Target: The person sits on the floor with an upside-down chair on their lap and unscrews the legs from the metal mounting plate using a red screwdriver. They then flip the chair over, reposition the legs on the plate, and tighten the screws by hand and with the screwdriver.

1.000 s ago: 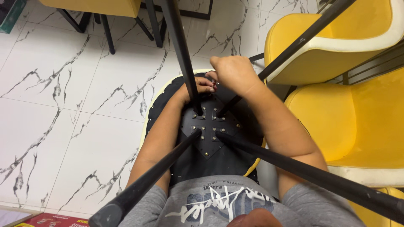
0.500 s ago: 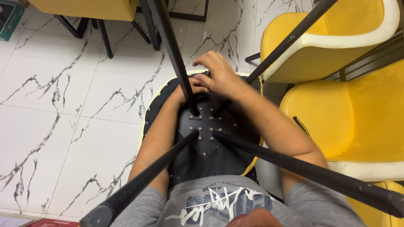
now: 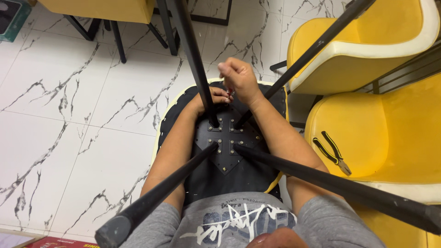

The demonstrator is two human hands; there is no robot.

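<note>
At the upturned chair's (image 3: pixel 229 174) far edge, your right hand (image 3: pixel 240 79) is pinching a small red-handled tool (image 3: pixel 229 92), left hand (image 3: pixel 212 97) curled beside; it may slip.

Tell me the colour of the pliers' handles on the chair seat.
Black with yellow trim, on the pliers lying on the yellow seat; seen in the head view.

Just one view here, a head-worn cam looking steeply down past the wearer's grey shirt (image 3: pixel 239 225) at their lap. It sits close: an upturned chair base (image 3: pixel 225 147) fills the middle, black legs (image 3: pixel 193 59) poking up toward the lens. Marble floor (image 3: pixel 69 115) shows left, yellow chairs (image 3: pixel 390 119) right.
</note>
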